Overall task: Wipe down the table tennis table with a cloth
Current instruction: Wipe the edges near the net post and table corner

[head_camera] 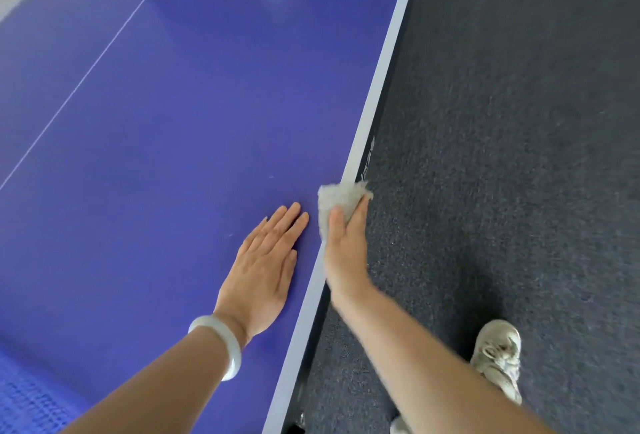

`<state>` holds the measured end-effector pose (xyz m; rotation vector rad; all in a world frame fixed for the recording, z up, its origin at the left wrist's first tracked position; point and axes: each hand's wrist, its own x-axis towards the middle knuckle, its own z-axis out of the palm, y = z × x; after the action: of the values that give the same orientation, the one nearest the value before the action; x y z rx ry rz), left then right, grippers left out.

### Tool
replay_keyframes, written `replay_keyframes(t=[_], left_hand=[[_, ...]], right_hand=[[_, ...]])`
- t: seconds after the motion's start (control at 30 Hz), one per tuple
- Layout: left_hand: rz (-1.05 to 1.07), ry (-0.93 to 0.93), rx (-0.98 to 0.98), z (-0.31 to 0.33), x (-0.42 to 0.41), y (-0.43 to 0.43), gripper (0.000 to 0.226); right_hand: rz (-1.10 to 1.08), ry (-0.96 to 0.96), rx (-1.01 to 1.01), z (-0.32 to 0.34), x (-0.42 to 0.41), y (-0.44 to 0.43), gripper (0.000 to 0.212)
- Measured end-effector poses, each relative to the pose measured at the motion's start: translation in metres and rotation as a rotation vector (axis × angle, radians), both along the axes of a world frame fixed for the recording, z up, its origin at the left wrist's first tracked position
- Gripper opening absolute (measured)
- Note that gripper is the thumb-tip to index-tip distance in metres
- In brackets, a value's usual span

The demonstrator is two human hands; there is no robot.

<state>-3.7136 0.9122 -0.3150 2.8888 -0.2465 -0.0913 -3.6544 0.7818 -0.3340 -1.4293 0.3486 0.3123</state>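
The blue table tennis table (180, 114) fills the left and middle of the head view, with a white stripe along its right edge (377, 94). My left hand (266, 267) lies flat on the blue top, fingers straight, a pale bangle on its wrist. My right hand (346, 246) presses a small off-white cloth (337, 199) on the table's white edge stripe. The fingers lie over the cloth, and whether they curl round it is hard to tell. Both hands sit side by side, a small gap between them.
A thin white centre line (90, 69) crosses the table top. The blue net (27, 399) shows at the lower left corner. Dark grey carpet (519, 156) covers the floor to the right, where my light shoe (500, 357) stands.
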Motion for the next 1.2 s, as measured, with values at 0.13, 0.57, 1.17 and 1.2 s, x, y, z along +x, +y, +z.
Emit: replay_keyframes(t=[0.13, 0.57, 1.17, 1.2], left_hand=[[0.036, 0.028, -0.014, 0.004, 0.002, -0.002, 0.050], [0.227, -0.046, -0.051, 0.008, 0.130, -0.055, 0.046], [0.511, -0.019, 0.094, -0.015, 0.397, -0.062, 0.059], [0.503, -0.030, 0.091, -0.015, 0.395, -0.063, 0.060]], right_hand=[[-0.039, -0.063, -0.047, -0.004, 0.073, -0.009, 0.061], [0.136, -0.011, -0.074, -0.014, 0.052, -0.017, 0.089], [0.065, 0.010, -0.177, -0.013, 0.355, -0.050, 0.070], [0.064, 0.015, -0.179, -0.012, 0.364, -0.052, 0.070]])
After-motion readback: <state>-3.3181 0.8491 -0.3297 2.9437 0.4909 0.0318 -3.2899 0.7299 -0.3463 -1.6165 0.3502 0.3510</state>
